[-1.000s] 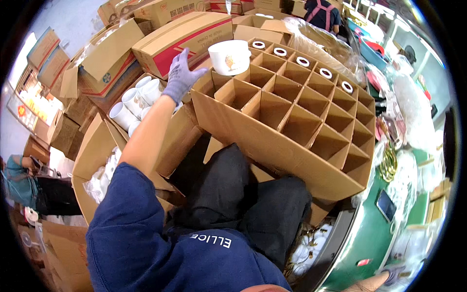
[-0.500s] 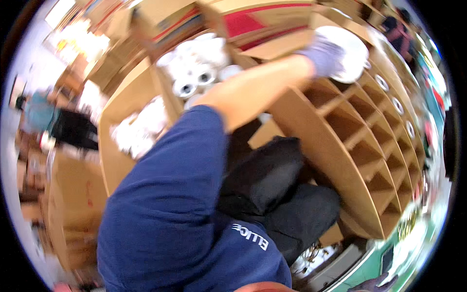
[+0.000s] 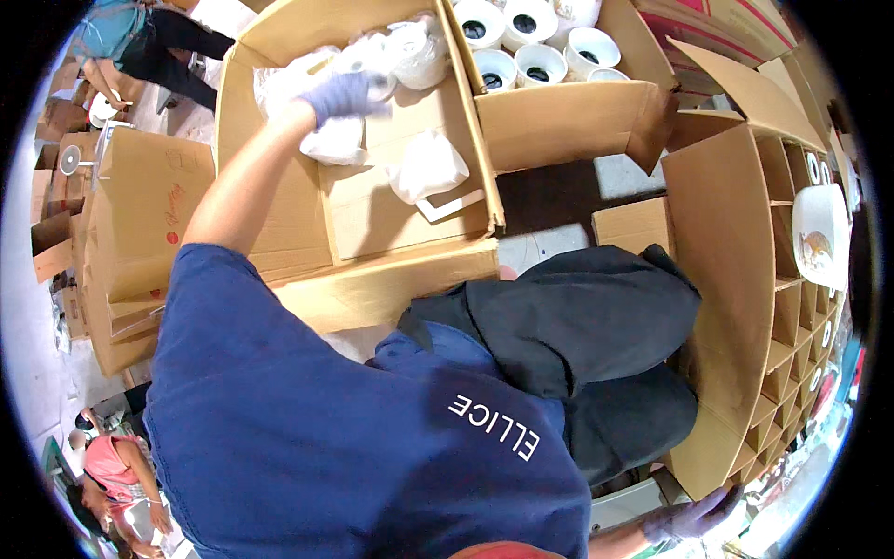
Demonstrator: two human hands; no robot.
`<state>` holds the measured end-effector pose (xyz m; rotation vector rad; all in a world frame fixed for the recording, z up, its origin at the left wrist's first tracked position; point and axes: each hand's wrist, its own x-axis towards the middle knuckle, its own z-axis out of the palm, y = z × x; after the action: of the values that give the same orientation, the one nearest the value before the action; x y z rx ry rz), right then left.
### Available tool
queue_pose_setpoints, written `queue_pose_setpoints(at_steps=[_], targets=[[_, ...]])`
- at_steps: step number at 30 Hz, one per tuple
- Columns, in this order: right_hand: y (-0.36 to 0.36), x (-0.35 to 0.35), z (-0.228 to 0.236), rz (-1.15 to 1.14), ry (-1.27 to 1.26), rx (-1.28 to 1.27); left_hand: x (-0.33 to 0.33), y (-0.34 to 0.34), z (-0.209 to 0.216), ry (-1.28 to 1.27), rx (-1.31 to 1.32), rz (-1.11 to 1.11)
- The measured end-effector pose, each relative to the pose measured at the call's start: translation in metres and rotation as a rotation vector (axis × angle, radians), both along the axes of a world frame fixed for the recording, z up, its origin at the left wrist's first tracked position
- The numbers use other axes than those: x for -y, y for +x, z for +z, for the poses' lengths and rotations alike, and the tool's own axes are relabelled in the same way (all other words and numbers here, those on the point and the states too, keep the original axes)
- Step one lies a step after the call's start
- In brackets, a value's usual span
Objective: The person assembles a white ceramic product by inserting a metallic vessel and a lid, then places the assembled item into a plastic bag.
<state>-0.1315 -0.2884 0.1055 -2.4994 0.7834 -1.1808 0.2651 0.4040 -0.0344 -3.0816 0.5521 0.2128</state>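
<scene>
My left hand [image 3: 340,98], in a grey-purple glove, is over an open cardboard box [image 3: 349,219] of white pieces in clear wrap. Motion smears its fingers, so whether they grip anything does not show. Just below it lies a white wrapped piece [image 3: 333,142]; farther right in the box are a larger wrapped white piece [image 3: 417,54] and a white piece with a squared handle-like loop [image 3: 430,168]. At the lower right, my gloved right hand [image 3: 694,520] has its fingers apart near the bottom of a divided carton [image 3: 722,279]. A white bowl with a brown motif [image 3: 819,233] rests against that carton's dividers.
Behind, a second box [image 3: 568,121] holds several white cups with dark centres. A closed carton [image 3: 140,233] stands at left. One person [image 3: 121,42] is at the upper left, another in pink [image 3: 116,470] at the lower left. My black-clothed legs [image 3: 596,326] lie between the boxes.
My left arm has swung from the divided carton at the upper right to the box at the left. The white bowl it was at now rests at the carton. The view has turned.
</scene>
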Motion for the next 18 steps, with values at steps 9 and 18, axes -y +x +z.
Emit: queue_pose_setpoints(at_steps=[9, 18], targets=[[0.123, -0.119, 0.071, 0.442, -0.161, -0.078, 0.084, -0.02, -0.108, 0.173, -0.311, -0.273], [0.068, -0.124, 0.02, 0.756, 0.09, -0.103, 0.16, -0.124, 0.224, -0.385, 0.623, -0.24]])
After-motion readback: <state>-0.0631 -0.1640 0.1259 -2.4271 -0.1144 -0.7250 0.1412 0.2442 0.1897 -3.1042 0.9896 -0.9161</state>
